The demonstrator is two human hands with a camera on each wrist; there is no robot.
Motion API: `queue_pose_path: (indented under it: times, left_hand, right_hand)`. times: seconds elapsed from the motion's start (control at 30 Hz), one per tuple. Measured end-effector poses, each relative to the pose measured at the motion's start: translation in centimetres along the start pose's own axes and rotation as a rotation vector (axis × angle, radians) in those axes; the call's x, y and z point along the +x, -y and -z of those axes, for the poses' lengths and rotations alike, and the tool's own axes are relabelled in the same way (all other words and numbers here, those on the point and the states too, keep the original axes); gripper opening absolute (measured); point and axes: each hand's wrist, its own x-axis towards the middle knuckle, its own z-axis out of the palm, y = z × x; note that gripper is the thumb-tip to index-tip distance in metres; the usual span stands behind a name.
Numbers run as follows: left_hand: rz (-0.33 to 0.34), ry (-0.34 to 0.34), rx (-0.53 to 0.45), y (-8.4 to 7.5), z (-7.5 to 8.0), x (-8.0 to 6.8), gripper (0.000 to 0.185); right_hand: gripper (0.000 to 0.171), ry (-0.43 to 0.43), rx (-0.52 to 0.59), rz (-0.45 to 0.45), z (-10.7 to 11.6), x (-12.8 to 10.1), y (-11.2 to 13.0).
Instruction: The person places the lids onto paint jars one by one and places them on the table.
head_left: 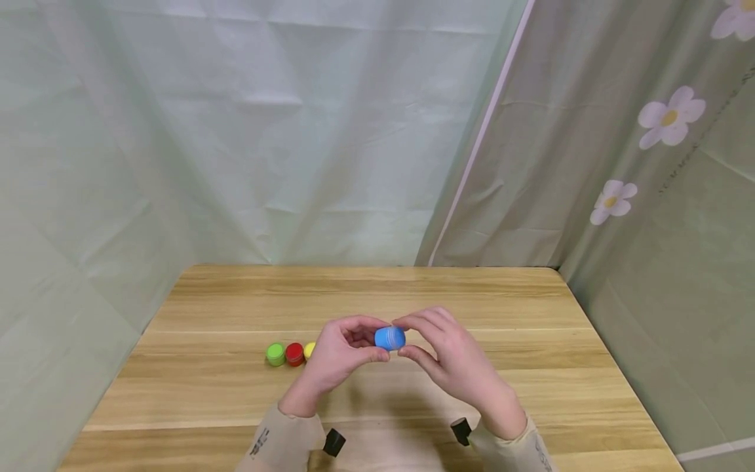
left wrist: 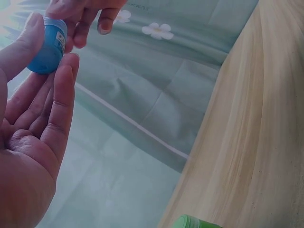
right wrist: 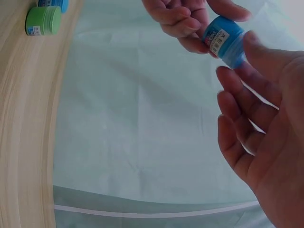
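Observation:
A small blue paint-type jar (head_left: 389, 338) with a paler, ridged lid and a white printed label is held tilted above the table, between both hands. My left hand (head_left: 337, 354) grips its base end between thumb and fingers. From the other side, the thumb and forefinger of my right hand (head_left: 457, 357) pinch the lid end. The right hand's other fingers stay loosely bent, away from the jar (right wrist: 223, 42). In the left wrist view the right fingertips partly cover the lid, while the base of the jar (left wrist: 46, 54) sits against my left thumb and fingers.
Left of my hands, a green jar (head_left: 275, 354), a red jar (head_left: 294, 354) and a partly hidden yellow jar (head_left: 309, 350) stand in a row on the wooden table (head_left: 200, 393). The right wrist view shows another blue jar (right wrist: 53, 4). Pale curtains (head_left: 283, 131) surround the table.

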Motion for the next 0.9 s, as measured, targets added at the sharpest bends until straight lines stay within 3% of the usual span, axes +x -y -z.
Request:
queue_pose_path:
  times: [0.43,0.53,0.73,0.9]
  left_hand:
    - [0.002,0.012,0.006,-0.23,-0.23,-0.04,0.037]
    - [-0.002,0.006,0.007,-0.29,-0.13,-0.07,0.037]
    - [-0.010,-0.003,0.001,-0.21,0.15,-0.09,0.039]
    - [-0.012,0.000,-0.019,-0.23,0.21,-0.10,0.041]
  right_hand:
    - [0.033,-0.015,-0.023,-0.179,-0.06,-0.49,0.15]
    - [0.041,-0.013,-0.011,-0.158,0.14,-0.49,0.16]
    - [0.053,0.021,0.010,-0.025,0.36,-0.23,0.17]
    - [0.051,0.029,0.009,0.027,0.32,-0.09,0.15]
